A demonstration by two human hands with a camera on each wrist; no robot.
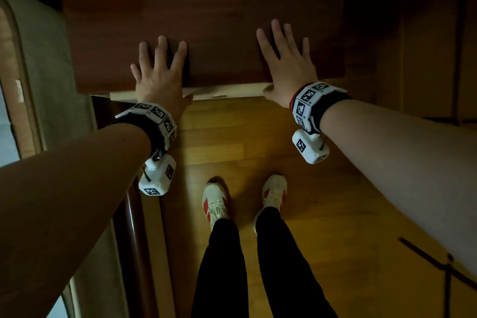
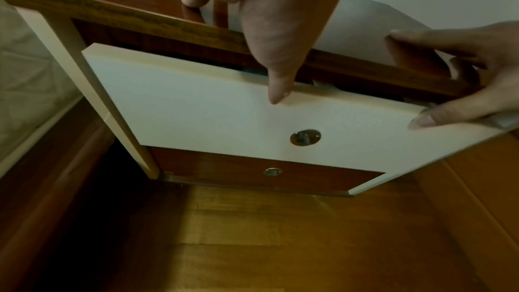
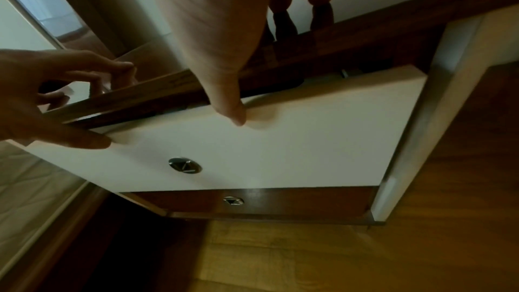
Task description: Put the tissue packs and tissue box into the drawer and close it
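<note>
As thumbs [image 2: 276, 88] touch it, the drawer [image 2: 196, 114] sits beneath both hands [image 1: 160, 77] [image 1: 286, 64].
</note>
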